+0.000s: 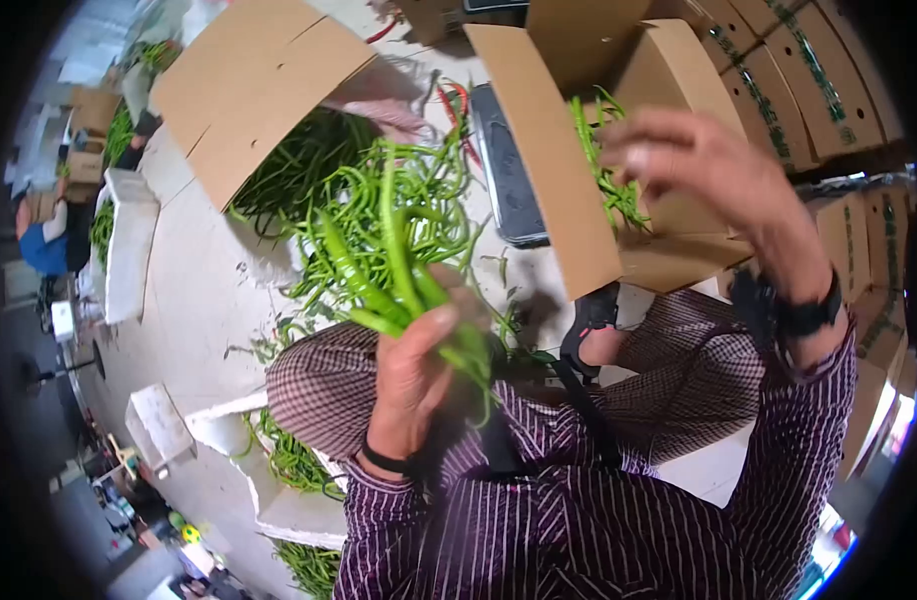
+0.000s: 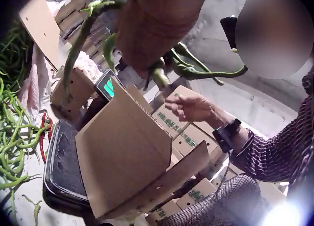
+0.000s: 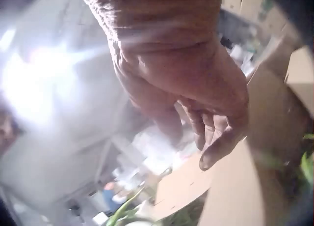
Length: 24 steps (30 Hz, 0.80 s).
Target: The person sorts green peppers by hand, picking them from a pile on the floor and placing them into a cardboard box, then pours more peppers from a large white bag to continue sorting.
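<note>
We see the left hand (image 1: 414, 375) raised in front of the chest. Its fingers and thumb are wrapped tight round the lower end of a bunch of green peppers (image 1: 379, 270), which stands upright and fans out above the fist. In the left wrist view a few of the held peppers curl out past the palm.

The right hand (image 1: 699, 160) hangs in the air over the open cardboard box (image 1: 554, 180), touching nothing. It is motion-blurred in the head view. The right wrist view shows its fingers (image 3: 216, 137) loosely bent, slightly apart and empty.

The box stands on the floor just past the knees with its flaps up. A few loose peppers (image 1: 604, 175) lie inside against the near wall.

Left of the box is a black tray (image 1: 509, 170), with a small lit display (image 2: 109, 86) at its far end. Beside the tray we spot some red peppers (image 2: 43, 132).

A big pile of green peppers (image 1: 319, 170) is spread on the floor beyond the held bunch, and a second cardboard box (image 1: 249, 90) tilts over it. White foam boxes (image 1: 129, 240) sit well off to the left, and more green peppers lie by them. Printed cartons (image 1: 809, 80) are stacked behind the open box.

The person wears a striped shirt (image 1: 579, 520), checked trousers (image 1: 329, 385) and a dark wrist strap (image 1: 799, 315).
</note>
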Motion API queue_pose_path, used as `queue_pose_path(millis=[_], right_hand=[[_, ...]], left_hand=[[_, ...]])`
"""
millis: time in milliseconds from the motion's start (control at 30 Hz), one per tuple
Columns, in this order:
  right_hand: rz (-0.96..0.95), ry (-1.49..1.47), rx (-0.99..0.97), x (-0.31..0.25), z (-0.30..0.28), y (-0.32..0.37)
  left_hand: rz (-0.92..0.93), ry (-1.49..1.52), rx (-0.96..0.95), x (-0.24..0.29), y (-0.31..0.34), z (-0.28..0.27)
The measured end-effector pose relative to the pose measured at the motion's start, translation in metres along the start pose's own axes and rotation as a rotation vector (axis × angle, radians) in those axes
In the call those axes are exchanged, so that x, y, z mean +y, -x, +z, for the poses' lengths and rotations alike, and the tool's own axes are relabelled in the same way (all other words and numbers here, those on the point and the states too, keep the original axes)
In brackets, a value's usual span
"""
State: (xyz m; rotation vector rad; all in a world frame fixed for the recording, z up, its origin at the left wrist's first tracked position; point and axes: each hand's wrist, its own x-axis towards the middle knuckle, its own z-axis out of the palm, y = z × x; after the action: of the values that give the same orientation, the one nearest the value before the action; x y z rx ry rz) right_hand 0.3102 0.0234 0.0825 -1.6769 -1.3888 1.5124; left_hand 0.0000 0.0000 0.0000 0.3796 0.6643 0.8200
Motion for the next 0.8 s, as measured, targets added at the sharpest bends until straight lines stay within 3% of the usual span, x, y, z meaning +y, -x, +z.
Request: queue_pose_path(millis=[67,100,167,200,267,300,367,400,567,633,667,800], right_hand=[[0.030,-0.082,-0.134,-0.012,0.034,0.013],[-0.130,-0.184,-0.193,-0.019,0.080,-0.007],[0.115,-0.176,-0.304,-0.039,0.112,0.000],[0.123,-0.159,-0.303,-0.033,0.128,-0.003],[-0.284,-0.036,-0.144,0.001,0.171,-0.023],[-0.286,-0.028,-0.152,0.012,0.187,-0.030],[-0.435,-0.116,0.118,0.024,0.210,-0.037],[-0.294,-0.481,-0.023,0.009,0.206,-0.029],[-0.211,-0.496,-0.017,0.019,0.189,-0.037],[-0.067,-1.140,-0.106,0.021,0.182,-0.039],[-0.061,-1.235,0.041,0.039,0.186,-0.050],[-0.046,-1.374,-0.018,0.058,0.173,-0.056]], left_hand=[[-0.052,0.027,-0.008,-0.013,-0.001,0.015],[0.013,-0.152,0.044,0.026,0.008,0.003],[0.020,-0.303,0.053,0.017,0.014,0.007],[0.052,-0.329,-0.019,0.009,0.010,0.002],[0.103,-0.610,0.023,0.001,0.011,-0.005],[0.159,-0.711,0.042,-0.005,0.013,-0.011],[0.111,-0.836,-0.004,0.002,0.016,-0.021],[0.053,-0.970,-0.055,0.006,0.017,-0.024],[0.155,-0.889,-0.031,0.005,0.006,-0.013],[0.195,-0.941,-0.108,0.004,0.006,-0.013],[0.292,-1.113,-0.151,0.006,0.008,-0.008],[0.408,-1.259,-0.173,0.011,0.015,0.004]])
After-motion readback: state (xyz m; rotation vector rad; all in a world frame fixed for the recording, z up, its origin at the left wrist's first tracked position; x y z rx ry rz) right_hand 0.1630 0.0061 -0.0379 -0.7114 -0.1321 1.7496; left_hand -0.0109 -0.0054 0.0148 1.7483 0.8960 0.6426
